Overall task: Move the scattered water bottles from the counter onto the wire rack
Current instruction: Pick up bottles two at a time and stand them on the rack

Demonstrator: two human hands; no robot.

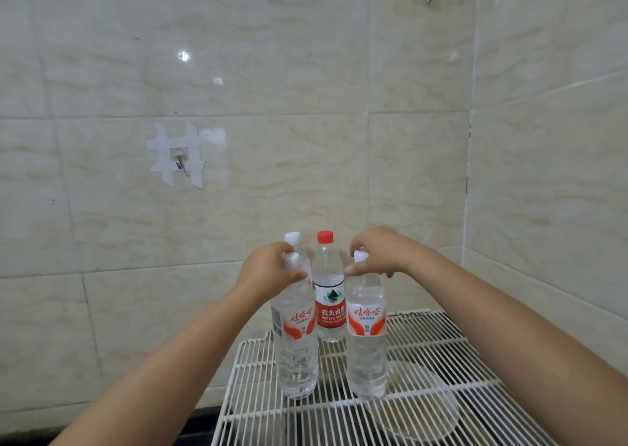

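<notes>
Place: a home kitchen corner
Walls: glossy beige marbled tiles (pixel 306 139) beyond both hands
Fixture: small metal hook (pixel 180 161) taped up, above the left hand (pixel 268 272)

A: What does the red-capped bottle (pixel 329 304) say?

B: Its red label reads 农夫山泉, with "NONGFU SPRING" beneath, partly cut off at the right edge.

A: And its neighbours?

B: The bottle left of it (pixel 296 340) and the bottle right of it (pixel 367 337) each carry 娃哈哈 in red script. The small print under that is too fine to read.
</notes>
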